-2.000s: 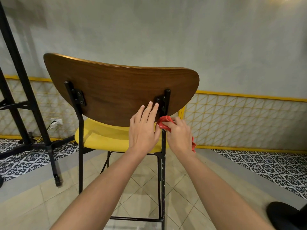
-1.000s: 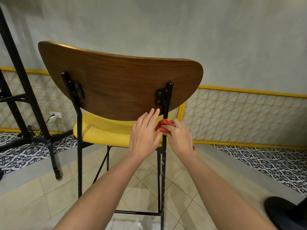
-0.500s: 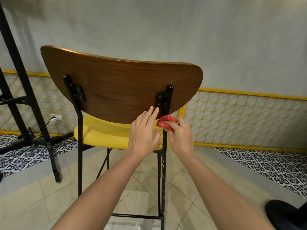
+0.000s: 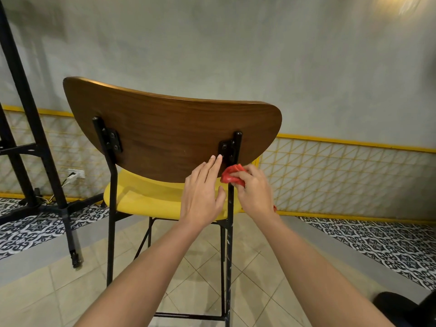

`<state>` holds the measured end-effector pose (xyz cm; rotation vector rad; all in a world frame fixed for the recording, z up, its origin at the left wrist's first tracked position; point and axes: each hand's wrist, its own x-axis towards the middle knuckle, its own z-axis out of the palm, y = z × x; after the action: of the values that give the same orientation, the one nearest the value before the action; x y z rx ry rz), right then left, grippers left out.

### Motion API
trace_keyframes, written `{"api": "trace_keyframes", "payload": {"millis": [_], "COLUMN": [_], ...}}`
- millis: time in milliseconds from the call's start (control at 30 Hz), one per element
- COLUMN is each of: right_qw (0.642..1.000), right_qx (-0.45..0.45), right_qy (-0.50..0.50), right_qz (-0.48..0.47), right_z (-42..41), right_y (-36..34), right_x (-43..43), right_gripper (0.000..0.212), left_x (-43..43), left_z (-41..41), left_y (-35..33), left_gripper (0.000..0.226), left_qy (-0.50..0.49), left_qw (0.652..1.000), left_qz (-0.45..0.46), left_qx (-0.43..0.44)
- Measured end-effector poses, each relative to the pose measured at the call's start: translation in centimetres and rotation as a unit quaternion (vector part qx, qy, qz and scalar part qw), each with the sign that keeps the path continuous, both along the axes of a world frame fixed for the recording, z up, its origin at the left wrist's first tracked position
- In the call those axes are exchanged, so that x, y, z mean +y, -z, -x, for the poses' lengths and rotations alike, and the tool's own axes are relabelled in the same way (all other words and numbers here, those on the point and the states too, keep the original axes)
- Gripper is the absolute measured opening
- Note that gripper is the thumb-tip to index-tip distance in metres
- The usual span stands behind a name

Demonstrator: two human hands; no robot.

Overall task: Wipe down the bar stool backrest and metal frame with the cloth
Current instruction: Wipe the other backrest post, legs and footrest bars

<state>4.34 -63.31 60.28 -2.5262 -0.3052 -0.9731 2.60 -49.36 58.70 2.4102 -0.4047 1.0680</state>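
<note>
Currently right-hand fingers curled tight round bunched red cloth, pressed on right rear post just under backrest bracket. Right hand gripping; left hand flat and empty, fingers extended, bracing lower backrest. Mid-task by the look of it: frame wiping underway at top of one post. Probably left: lower legs, crossbar, left post; backrest status unclear. No containers visible.
</note>
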Motion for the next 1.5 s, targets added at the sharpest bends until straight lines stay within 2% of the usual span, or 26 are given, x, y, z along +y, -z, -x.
{"api": "trace_keyframes", "payload": {"millis": [67,200,333,500,567,667,733,1067,1233,1400,1500], "right_qw": [1.0,0.995,0.997,0.994,0.995,0.994,0.991,0.993,0.985,0.988,0.993], "right_qx": [0.004,-0.032,0.013,0.109,0.091,0.037,0.038,0.084,0.055,0.052,0.076], "right_qy": [0.003,-0.004,-0.031,-0.015,-0.016,-0.022,-0.025,-0.022,-0.016,-0.022,-0.022], "right_qz": [-0.01,-0.094,-0.076,-0.026,-0.038,-0.105,-0.125,-0.077,-0.16,-0.146,-0.091], "right_z": [0.3,0.6,0.1,-0.4,-0.2,0.3,0.2,0.0,0.3,0.1,0.3], "right_y": [0.6,0.7,1.2,3.6,3.9,3.6,3.5,5.1,4.7,6.2,7.6], "right_x": [-0.4,-0.1,0.3,-0.3,-0.4,0.1,0.4,-0.6,-0.3,0.3,-0.4], "right_gripper": [0.023,0.024,0.027,0.025,0.024,0.023,0.023,0.023,0.023,0.018,0.017], "left_x": [0.0,0.1,-0.1,-0.2,-0.3,-0.3,-0.3,-0.4,-0.5,-0.5,-0.6], "left_z": [0.1,0.0,-0.2,-0.5,-0.7,-0.8,-0.9,-1.3,-1.3,-1.7,-1.7], "left_y": [0.4,1.3,1.8,2.3,2.6,2.9,3.1,4.2,4.4,4.5,4.7], "left_gripper": [0.065,0.064,0.064,0.063,0.061,0.058,0.056,0.049,0.046,0.045,0.045], "left_qy": [0.005,0.004,0.006,0.013,0.015,0.011,0.007,-0.001,-0.004,-0.005,0.0], "left_qw": [1.0,1.0,1.0,0.999,0.999,0.999,0.998,0.994,0.994,0.992,0.991], "left_qz": [0.006,0.008,0.007,0.009,0.013,0.025,0.029,0.043,0.041,0.051,0.05], "left_qx": [-0.006,0.004,0.017,0.031,0.038,0.046,0.058,0.099,0.106,0.116,0.121]}}
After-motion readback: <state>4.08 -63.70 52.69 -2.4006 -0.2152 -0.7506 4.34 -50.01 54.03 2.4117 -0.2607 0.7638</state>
